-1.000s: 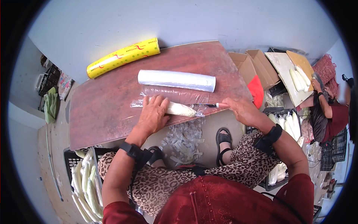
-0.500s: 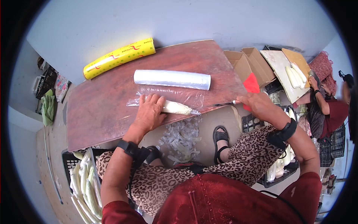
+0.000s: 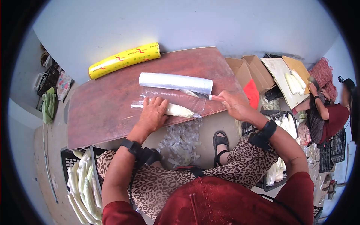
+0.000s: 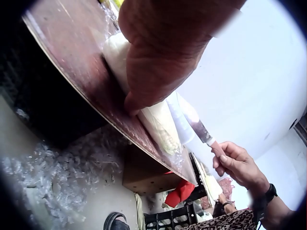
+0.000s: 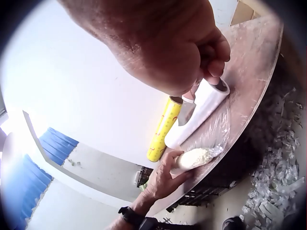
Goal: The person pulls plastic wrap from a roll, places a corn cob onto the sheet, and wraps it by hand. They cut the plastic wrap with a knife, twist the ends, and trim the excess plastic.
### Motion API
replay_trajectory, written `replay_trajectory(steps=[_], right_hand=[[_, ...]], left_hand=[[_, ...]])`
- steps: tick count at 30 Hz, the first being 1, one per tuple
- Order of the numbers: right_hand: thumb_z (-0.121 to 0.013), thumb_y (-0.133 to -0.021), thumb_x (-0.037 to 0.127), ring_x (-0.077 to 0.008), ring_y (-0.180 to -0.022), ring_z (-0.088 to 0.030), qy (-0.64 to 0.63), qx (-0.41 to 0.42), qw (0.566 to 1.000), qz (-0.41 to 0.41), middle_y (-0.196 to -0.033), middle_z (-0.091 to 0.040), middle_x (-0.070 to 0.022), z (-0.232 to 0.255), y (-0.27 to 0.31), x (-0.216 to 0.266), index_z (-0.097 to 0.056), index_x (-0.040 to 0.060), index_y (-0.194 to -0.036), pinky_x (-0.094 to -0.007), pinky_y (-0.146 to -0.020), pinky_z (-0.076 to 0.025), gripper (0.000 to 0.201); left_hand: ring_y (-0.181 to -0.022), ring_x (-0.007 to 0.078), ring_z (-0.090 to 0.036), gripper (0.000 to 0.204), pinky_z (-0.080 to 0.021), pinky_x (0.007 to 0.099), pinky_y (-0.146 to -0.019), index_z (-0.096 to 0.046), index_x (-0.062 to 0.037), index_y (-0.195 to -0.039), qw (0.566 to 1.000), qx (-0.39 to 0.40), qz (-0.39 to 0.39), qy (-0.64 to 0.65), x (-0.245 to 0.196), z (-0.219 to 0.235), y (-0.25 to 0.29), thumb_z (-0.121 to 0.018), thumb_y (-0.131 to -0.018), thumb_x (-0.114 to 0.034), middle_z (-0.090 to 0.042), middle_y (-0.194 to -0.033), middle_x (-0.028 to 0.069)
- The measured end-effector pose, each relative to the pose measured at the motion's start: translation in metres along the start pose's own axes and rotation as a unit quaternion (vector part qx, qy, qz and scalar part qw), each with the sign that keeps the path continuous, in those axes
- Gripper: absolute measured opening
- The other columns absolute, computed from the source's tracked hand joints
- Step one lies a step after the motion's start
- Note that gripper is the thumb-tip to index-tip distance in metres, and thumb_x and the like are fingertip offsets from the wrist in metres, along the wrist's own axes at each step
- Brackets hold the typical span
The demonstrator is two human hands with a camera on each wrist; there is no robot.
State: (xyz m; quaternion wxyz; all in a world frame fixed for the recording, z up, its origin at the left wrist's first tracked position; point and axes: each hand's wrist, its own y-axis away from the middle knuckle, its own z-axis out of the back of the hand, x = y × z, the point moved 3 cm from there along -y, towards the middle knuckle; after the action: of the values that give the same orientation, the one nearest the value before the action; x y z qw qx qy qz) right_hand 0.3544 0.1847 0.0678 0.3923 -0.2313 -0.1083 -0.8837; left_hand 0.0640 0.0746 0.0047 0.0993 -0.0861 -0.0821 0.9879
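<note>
A long, pale vegetable (image 3: 179, 110) lies near the table's front edge, clear film around it and bunched at its right tip. My left hand (image 3: 153, 112) grips it from above, thumb on the near side and fingers over the far side. My right hand (image 3: 239, 107) holds a knife (image 3: 216, 98) by its reddish handle. In the head view the blade points left, along the front of the white roll of cling film (image 3: 174, 82). A sheet of film (image 3: 159, 92) stretches from this roll toward the vegetable.
A yellow printed roll (image 3: 123, 60) lies at the back of the reddish table (image 3: 97, 116). Crates of pale vegetables (image 3: 84, 180) stand at both sides. Film scraps (image 3: 180, 144) litter the floor. Cardboard boxes (image 3: 257, 71) and another person (image 3: 335, 116) are at the right.
The knife first drew right along the front edge, away from the vegetable's tip, then moved up and left to the white roll. My left hand stays on the vegetable.
</note>
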Motion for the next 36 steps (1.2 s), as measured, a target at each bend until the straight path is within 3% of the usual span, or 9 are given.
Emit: replay_trajectory(steps=[8, 10, 13, 16, 22, 25, 28, 31, 36], right_hand=[[-0.048, -0.088, 0.0, -0.0403, -0.093, -0.057, -0.059, -0.104, 0.992, 0.033, -0.103, -0.058, -0.022, -0.093, -0.053, -0.024, -0.051, 0.0029, -0.105, -0.0467, -0.079, -0.046, 0.018], [-0.052, -0.09, 0.004, -0.0408, -0.096, -0.056, -0.065, -0.085, 0.994, 0.007, -0.103, -0.056, -0.0191, -0.096, -0.056, -0.018, -0.052, 0.0056, -0.106, -0.0495, -0.08, -0.043, 0.016], [-0.055, -0.089, 0.009, -0.0341, -0.097, -0.055, 0.15, -0.108, 0.982, 0.037, -0.101, -0.055, -0.0139, -0.081, -0.051, 0.008, -0.053, 0.0109, -0.106, -0.0458, -0.077, -0.04, 0.018], [-0.057, -0.086, 0.012, -0.0281, -0.099, -0.052, 0.191, -0.12, 0.968, 0.106, -0.1, -0.053, -0.0095, -0.089, -0.056, 0.008, -0.055, 0.0146, -0.105, -0.0414, -0.078, -0.037, 0.02], [-0.053, -0.086, 0.009, -0.0261, -0.106, -0.049, 0.239, 0.011, 0.965, 0.112, -0.109, -0.052, -0.0083, -0.093, -0.064, 0.023, -0.059, 0.0111, -0.116, -0.0409, -0.084, -0.037, 0.031], [-0.056, -0.084, 0.011, -0.0282, -0.112, -0.046, 0.238, -0.139, 0.943, 0.185, -0.118, -0.05, -0.0111, -0.088, -0.068, 0.032, -0.058, 0.0127, -0.119, -0.044, -0.087, -0.036, 0.034], [-0.057, -0.085, 0.015, -0.0304, -0.125, -0.039, 0.253, -0.177, 0.935, 0.175, -0.136, -0.043, -0.0129, -0.081, -0.077, 0.042, -0.055, 0.0143, -0.127, -0.0477, -0.095, -0.032, 0.042], [-0.06, -0.087, 0.019, -0.0312, -0.132, -0.033, 0.259, -0.204, 0.931, 0.158, -0.146, -0.037, -0.0131, -0.082, -0.085, 0.04, -0.051, 0.0199, -0.136, -0.0497, -0.099, -0.028, 0.05], [-0.064, -0.087, 0.025, -0.0307, -0.134, -0.032, 0.283, -0.142, 0.942, 0.107, -0.149, -0.035, -0.0122, -0.09, -0.098, 0.025, -0.044, 0.0309, -0.142, -0.0511, -0.101, -0.025, 0.058]], left_hand=[[-0.119, 0.0322, -0.048, 0.057, -0.028, 0.0511, -0.106, -0.05, -0.0051, -0.12, 1.0, -0.011, 0.003, -0.011, 0.002, -0.003, -0.001, -0.076, -0.073, -0.026, -0.053, -0.12, 0.014], [-0.118, 0.0325, -0.048, 0.059, -0.03, 0.0501, -0.105, -0.05, -0.0042, -0.12, 1.0, -0.03, 0.002, -0.008, 0.001, -0.002, -0.003, -0.076, -0.073, -0.029, -0.053, -0.12, 0.0143], [-0.114, 0.0327, -0.05, 0.06, -0.031, 0.0494, -0.103, -0.051, -0.0033, -0.116, 1.0, -0.025, 0.002, 0.01, 0.001, 0.002, -0.005, -0.077, -0.072, -0.032, -0.055, -0.115, 0.0141], [-0.109, 0.0325, -0.051, 0.058, -0.033, 0.0486, -0.1, -0.052, -0.0047, -0.112, 1.0, 0.007, 0.01, 0.001, 0.0, 0.005, -0.01, -0.079, -0.069, -0.033, -0.056, -0.109, 0.0129], [-0.106, 0.0318, -0.052, 0.055, -0.035, 0.0463, -0.096, -0.054, -0.007, -0.106, 1.0, -0.026, -0.005, 0.015, 0.003, 0.003, -0.016, -0.081, -0.066, -0.033, -0.057, -0.105, 0.0114], [-0.105, 0.0314, -0.053, 0.053, -0.035, 0.0459, -0.096, -0.054, -0.0076, -0.105, 1.0, -0.027, -0.005, 0.012, 0.002, 0.002, -0.016, -0.081, -0.066, -0.031, -0.058, -0.104, 0.011], [-0.105, 0.0311, -0.053, 0.053, -0.035, 0.0459, -0.095, -0.054, -0.0084, -0.106, 1.0, -0.018, -0.002, 0.014, 0.002, 0.003, -0.016, -0.081, -0.066, -0.031, -0.058, -0.104, 0.0105], [-0.105, 0.031, -0.053, 0.053, -0.036, 0.0455, -0.095, -0.055, -0.0087, -0.106, 1.0, -0.011, -0.008, 0.009, 0.003, 0.003, -0.016, -0.081, -0.066, -0.03, -0.058, -0.104, 0.0102], [-0.11, 0.0292, -0.052, 0.052, -0.035, 0.0472, -0.098, -0.056, -0.0092, -0.108, 1.0, 0.011, 0.001, 0.011, 0.002, 0.005, -0.016, -0.08, -0.068, -0.032, -0.059, -0.107, 0.0087]])
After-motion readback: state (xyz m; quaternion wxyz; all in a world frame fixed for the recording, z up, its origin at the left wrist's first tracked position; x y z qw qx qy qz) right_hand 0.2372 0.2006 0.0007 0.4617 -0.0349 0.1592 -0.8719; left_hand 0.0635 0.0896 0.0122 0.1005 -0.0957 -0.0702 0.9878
